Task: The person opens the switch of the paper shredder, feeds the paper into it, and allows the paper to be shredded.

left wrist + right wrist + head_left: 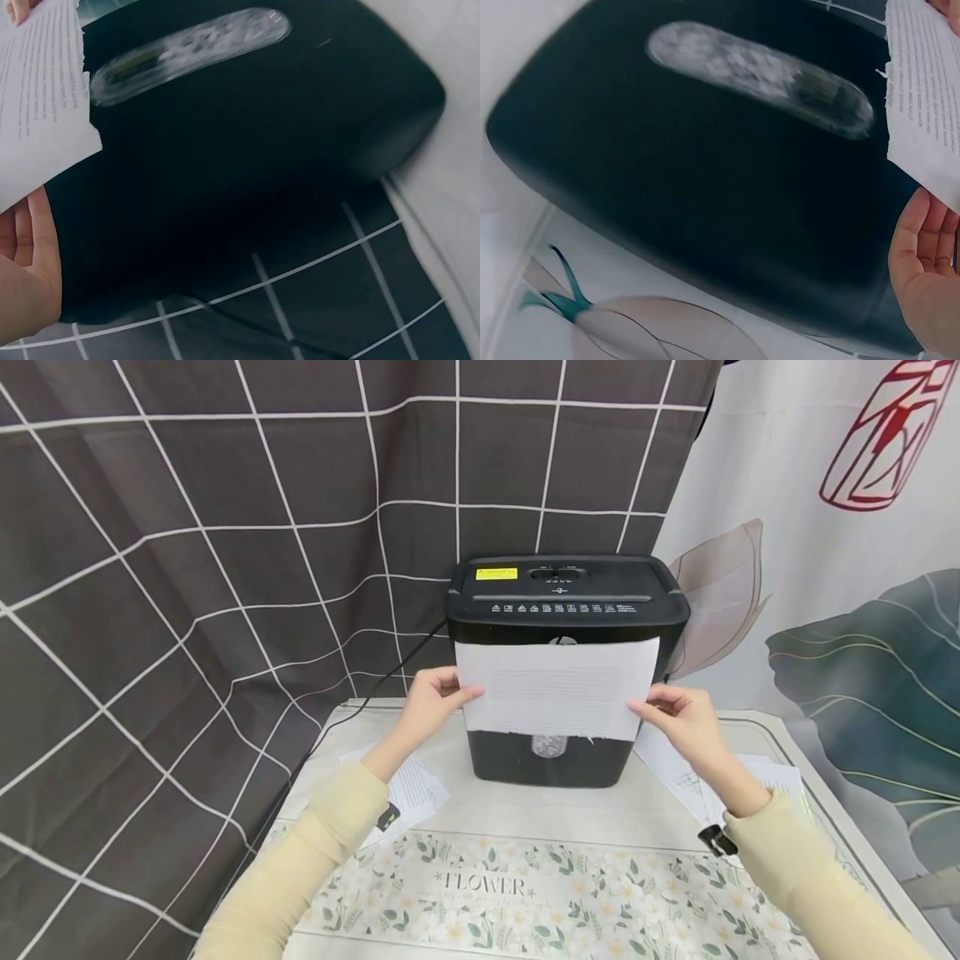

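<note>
A printed sheet of paper (558, 689) with a torn lower edge is held up in front of a black paper shredder (555, 768). My left hand (435, 697) pinches the sheet's left side between thumb and fingers. At the opposite side my right hand (678, 714) pinches it the same way. The shredder's lid, with a slot, a switch and a yellow label, shows above the paper. In both wrist views the shredder's clear window (195, 56) has white shreds behind it. Close to the paper's edge, the right hand (930, 270) appears in the right wrist view.
Printed papers (412, 789) lie on the table left of the shredder, and more papers (765, 777) lie at the right. A floral table runner (487, 893) spans the front. A black cord (352, 714) runs left from the shredder. A dark grid curtain (300, 527) hangs behind.
</note>
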`<act>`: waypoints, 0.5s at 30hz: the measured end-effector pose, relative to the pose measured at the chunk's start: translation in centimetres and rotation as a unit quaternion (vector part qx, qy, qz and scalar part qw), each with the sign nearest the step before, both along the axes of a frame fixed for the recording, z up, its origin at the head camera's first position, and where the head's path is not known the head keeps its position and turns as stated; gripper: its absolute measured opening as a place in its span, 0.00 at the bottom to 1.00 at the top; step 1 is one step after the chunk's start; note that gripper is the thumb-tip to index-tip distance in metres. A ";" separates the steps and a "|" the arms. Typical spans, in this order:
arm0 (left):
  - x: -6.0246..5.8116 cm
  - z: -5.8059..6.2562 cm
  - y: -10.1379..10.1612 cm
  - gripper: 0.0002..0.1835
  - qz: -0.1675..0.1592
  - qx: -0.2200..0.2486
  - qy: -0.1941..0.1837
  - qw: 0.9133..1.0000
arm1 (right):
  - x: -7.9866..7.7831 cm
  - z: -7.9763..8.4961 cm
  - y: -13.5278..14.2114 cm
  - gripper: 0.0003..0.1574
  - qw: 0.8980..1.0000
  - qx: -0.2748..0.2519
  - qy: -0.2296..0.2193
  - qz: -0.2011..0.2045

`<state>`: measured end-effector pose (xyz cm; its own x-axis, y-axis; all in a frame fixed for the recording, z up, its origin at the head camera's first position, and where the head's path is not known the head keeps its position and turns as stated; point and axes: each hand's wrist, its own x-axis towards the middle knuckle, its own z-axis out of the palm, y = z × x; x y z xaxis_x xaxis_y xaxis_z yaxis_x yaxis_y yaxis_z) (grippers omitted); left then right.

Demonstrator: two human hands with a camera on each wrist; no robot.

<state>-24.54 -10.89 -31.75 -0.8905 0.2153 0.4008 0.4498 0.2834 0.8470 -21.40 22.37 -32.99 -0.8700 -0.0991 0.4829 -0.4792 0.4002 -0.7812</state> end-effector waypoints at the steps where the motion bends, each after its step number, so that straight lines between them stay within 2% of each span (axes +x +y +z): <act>1: -0.2 0.6 -0.1 0.10 -0.004 -0.002 0.002 1.000 | -0.2 0.5 0.1 0.10 1.000 0.004 0.006 -0.001; 6: -1.1 3.5 0.0 0.10 -0.034 -0.003 0.013 0.999 | -0.7 3.5 0.7 0.03 1.000 0.004 0.016 0.018; 10: -1.9 6.2 0.4 0.11 -0.044 0.004 0.016 0.999 | -1.0 6.3 1.1 0.15 0.999 -0.019 0.015 0.021; 15: -3.4 9.7 0.5 0.10 -0.057 0.034 0.019 0.998 | -1.7 9.8 1.2 0.14 0.999 -0.030 0.026 0.006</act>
<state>-27.95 -10.40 -22.09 -0.8456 0.2865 0.4504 0.5077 0.1709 0.8444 -23.13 23.52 -23.18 -0.8426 -0.0780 0.5329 -0.5240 0.3475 -0.7776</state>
